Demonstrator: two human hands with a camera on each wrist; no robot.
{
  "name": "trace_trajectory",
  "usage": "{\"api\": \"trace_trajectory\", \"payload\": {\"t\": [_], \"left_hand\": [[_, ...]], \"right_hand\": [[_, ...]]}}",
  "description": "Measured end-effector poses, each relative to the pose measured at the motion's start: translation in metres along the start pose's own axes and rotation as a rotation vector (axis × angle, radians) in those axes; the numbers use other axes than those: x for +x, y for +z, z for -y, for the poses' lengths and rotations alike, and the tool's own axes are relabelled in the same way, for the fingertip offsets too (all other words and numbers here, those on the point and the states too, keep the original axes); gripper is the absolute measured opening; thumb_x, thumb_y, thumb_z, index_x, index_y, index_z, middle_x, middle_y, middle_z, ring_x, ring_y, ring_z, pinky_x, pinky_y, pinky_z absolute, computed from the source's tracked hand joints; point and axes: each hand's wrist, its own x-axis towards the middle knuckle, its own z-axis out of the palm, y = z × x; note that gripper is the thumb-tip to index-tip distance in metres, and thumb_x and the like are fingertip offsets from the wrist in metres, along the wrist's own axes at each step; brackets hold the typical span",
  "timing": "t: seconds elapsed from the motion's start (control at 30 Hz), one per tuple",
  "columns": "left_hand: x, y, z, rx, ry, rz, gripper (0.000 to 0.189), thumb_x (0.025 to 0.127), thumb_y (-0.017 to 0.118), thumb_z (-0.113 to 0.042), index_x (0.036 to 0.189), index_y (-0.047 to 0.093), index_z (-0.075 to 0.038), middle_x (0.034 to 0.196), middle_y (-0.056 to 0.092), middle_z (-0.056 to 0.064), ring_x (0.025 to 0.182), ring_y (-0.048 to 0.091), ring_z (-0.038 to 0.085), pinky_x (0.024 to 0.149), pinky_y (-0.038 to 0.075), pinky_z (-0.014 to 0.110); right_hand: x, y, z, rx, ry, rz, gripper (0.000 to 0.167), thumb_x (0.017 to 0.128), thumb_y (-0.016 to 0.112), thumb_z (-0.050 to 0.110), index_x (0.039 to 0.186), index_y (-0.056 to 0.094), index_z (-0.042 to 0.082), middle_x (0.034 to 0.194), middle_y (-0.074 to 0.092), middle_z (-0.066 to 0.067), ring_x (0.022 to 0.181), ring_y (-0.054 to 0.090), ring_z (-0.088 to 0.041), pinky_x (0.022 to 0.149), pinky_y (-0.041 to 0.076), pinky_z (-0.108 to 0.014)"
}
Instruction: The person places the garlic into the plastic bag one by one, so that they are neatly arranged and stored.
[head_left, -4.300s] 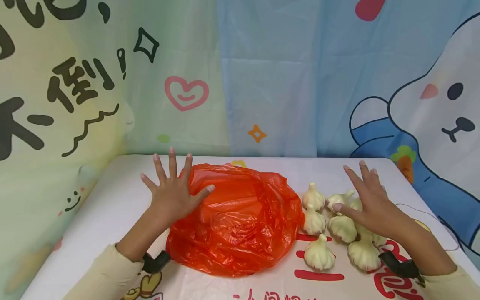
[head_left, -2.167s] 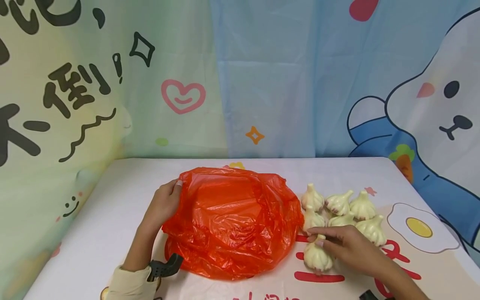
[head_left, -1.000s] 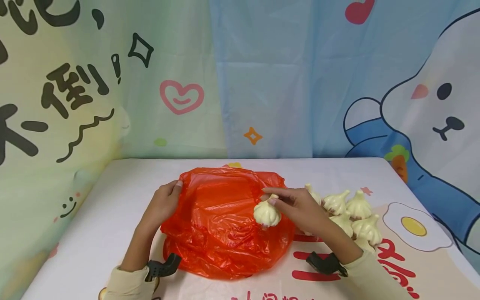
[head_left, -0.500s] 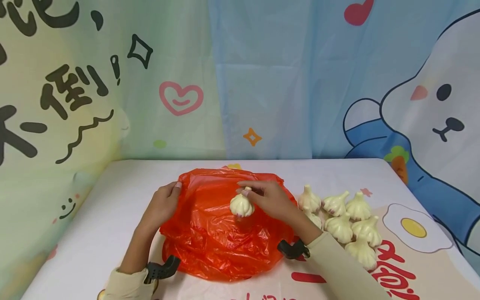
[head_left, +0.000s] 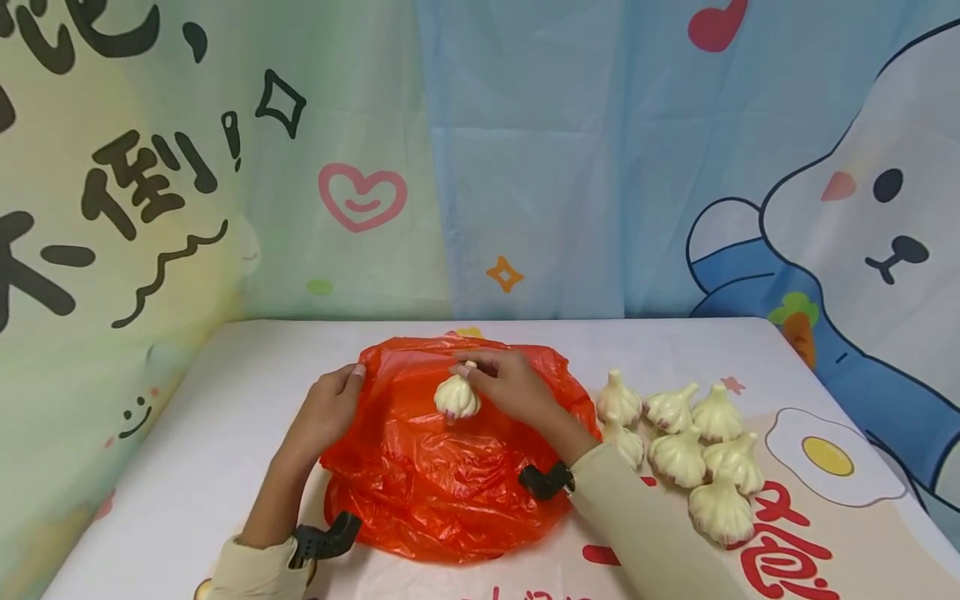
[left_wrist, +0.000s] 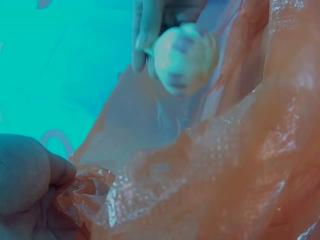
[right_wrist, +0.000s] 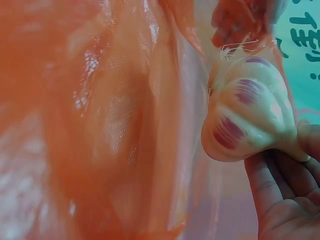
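Observation:
A red plastic bag [head_left: 450, 483] lies spread on the table with its mouth toward the back. My left hand [head_left: 327, 408] pinches the bag's left edge; the left wrist view shows the thin plastic [left_wrist: 87, 192] bunched between thumb and fingers. Over the bag's mouth, my right hand [head_left: 510, 385] holds a garlic bulb [head_left: 457, 397] by its stem, root end down. Purple patches and root hairs show on that bulb [right_wrist: 250, 107] in the right wrist view, where the thumb and fingers clasp its stem.
Several garlic bulbs [head_left: 677, 457] sit grouped on the table to the right of the bag, a front one [head_left: 722, 510] nearest me. The table cover [head_left: 862, 533] carries printed red characters and a fried egg. A printed curtain [head_left: 540, 167] hangs behind the table.
Both hands were spread open at first. The left hand then took the bag's edge, while the right picked up the front-left garlic bulb and carried it leftward over the bag.

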Motion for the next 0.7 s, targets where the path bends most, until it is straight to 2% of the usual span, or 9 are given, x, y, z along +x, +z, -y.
{"api": "trace_trajectory", "payload": {"t": [0.07,0.2,0.3,0.4,0.53,0.6,0.7], "left_hand": [[0.0,0.0,0.0,0.004,0.002,0.0,0.046,0.107,0.031,-0.032,0.113,0.062,0.002,0.081,0.056,0.013,0.076,0.053,0.025,0.067,0.046,0.034],[0.0,0.0,0.0,0.007,0.006,0.0,0.045,0.107,0.032,-0.031,0.112,0.062,0.002,0.079,0.053,0.011,0.075,0.052,0.025,0.067,0.046,0.034],[0.0,0.0,-0.001,0.007,0.007,-0.005,0.044,0.107,0.032,-0.029,0.111,0.061,0.002,0.077,0.051,0.01,0.075,0.052,0.025,0.066,0.045,0.034],[0.001,0.0,-0.001,0.004,0.016,-0.012,0.042,0.107,0.032,-0.028,0.101,0.061,0.002,0.072,0.046,0.008,0.07,0.049,0.024,0.064,0.043,0.034],[0.001,0.002,-0.001,0.004,0.028,-0.017,0.041,0.107,0.033,-0.028,0.09,0.058,0.0,0.068,0.041,0.006,0.066,0.046,0.023,0.062,0.041,0.034],[0.001,0.002,-0.001,0.004,0.031,-0.016,0.041,0.107,0.033,-0.028,0.091,0.058,0.0,0.068,0.041,0.006,0.066,0.046,0.023,0.062,0.041,0.034],[0.001,0.002,-0.001,-0.002,0.028,-0.014,0.042,0.107,0.032,-0.029,0.091,0.058,0.001,0.068,0.042,0.006,0.066,0.046,0.022,0.061,0.041,0.034]], "right_hand": [[0.006,0.005,-0.003,0.005,-0.005,-0.008,0.031,0.097,0.062,0.021,0.123,0.067,0.006,0.116,0.068,-0.002,0.1,0.062,-0.017,0.084,0.052,-0.031],[0.018,0.015,-0.011,0.007,-0.039,-0.031,0.026,0.096,0.063,0.016,0.116,0.069,-0.001,0.109,0.069,-0.007,0.091,0.061,-0.018,0.079,0.052,-0.028],[0.024,0.022,-0.014,-0.016,-0.031,-0.063,0.022,0.096,0.063,0.014,0.11,0.072,-0.001,0.099,0.071,-0.007,0.08,0.058,-0.017,0.07,0.049,-0.025],[0.029,0.03,-0.015,-0.022,-0.005,-0.085,0.019,0.096,0.063,0.015,0.103,0.074,0.001,0.087,0.07,-0.004,0.072,0.054,-0.014,0.064,0.045,-0.024],[0.036,0.04,-0.017,-0.004,0.014,-0.105,0.02,0.096,0.063,0.017,0.091,0.074,0.001,0.065,0.056,0.001,0.057,0.044,-0.012,0.054,0.037,-0.024],[0.039,0.044,-0.017,0.013,0.02,-0.122,0.02,0.096,0.063,0.018,0.092,0.075,0.002,0.063,0.053,0.002,0.054,0.04,-0.011,0.052,0.034,-0.024],[0.044,0.049,-0.019,0.034,0.032,-0.159,0.018,0.096,0.064,0.018,0.098,0.076,0.004,0.071,0.062,0.002,0.054,0.043,-0.01,0.053,0.035,-0.022]]}}
